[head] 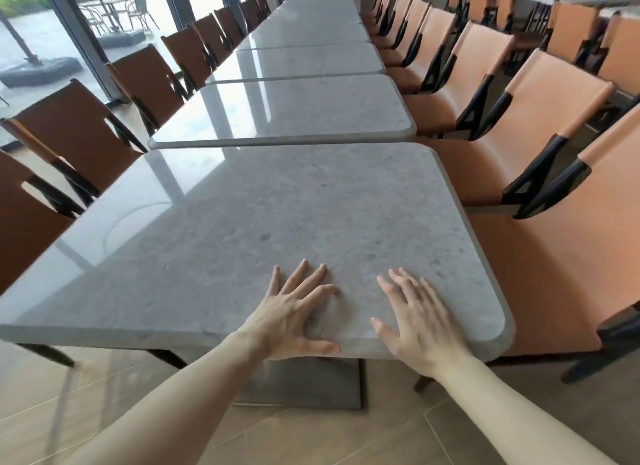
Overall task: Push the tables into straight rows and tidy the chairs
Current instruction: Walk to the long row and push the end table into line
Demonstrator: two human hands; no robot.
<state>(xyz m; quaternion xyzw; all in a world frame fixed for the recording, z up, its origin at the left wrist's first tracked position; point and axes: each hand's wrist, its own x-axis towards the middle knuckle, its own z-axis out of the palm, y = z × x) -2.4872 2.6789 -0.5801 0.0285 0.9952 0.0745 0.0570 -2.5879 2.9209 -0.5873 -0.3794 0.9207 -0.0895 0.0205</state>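
Nearest worktop: pale grey stone-look square worktop [263, 222] heads the long row, its far edge just beside the next grey worktop [287, 111], though skewed a touch out of line.
Left hand: left hand [294, 312] lies flat, fingers spread, thumb hooked over the near edge, gripping nothing.
Right hand: right hand [415, 319] hovers or rests flat near the corner, fingers straight; slightly blurred.
Why: palms planted here look set to shove it square.
Chairs: tan leather black-framed chairs [540, 118] flank both sides, tucked close.
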